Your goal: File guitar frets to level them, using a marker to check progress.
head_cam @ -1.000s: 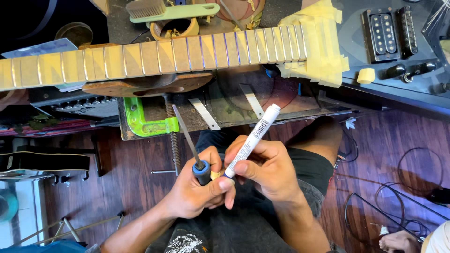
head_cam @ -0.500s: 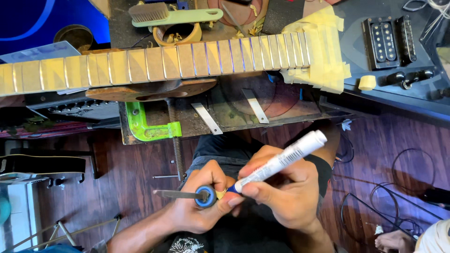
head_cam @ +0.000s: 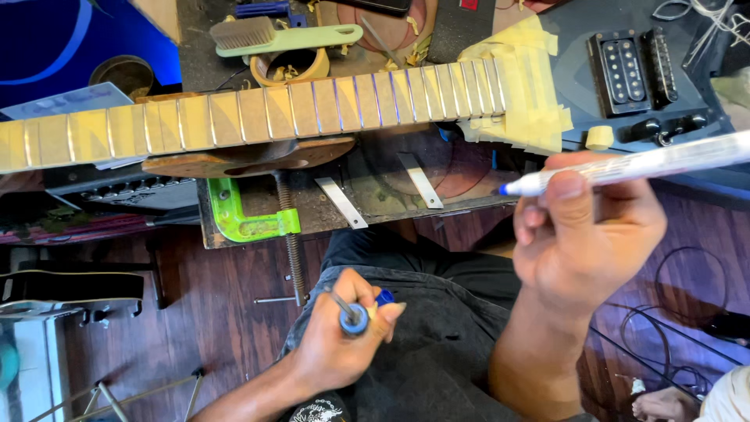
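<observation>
Now uncapped marker (head_cam: 625, 166) in right hand (head_cam: 582, 234)

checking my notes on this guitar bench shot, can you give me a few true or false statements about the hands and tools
1. The right hand holds a white marker pen with a blue tip. True.
2. The left hand is empty. False: it grips a small blue-handled tool with a metal shaft.
3. The taped guitar fretboard lies across the bench. True.
4. The green metal clamp is held in the right hand. False: it sits on the bench edge, untouched.
5. The pale green brush lies beyond the fretboard. True.
</observation>
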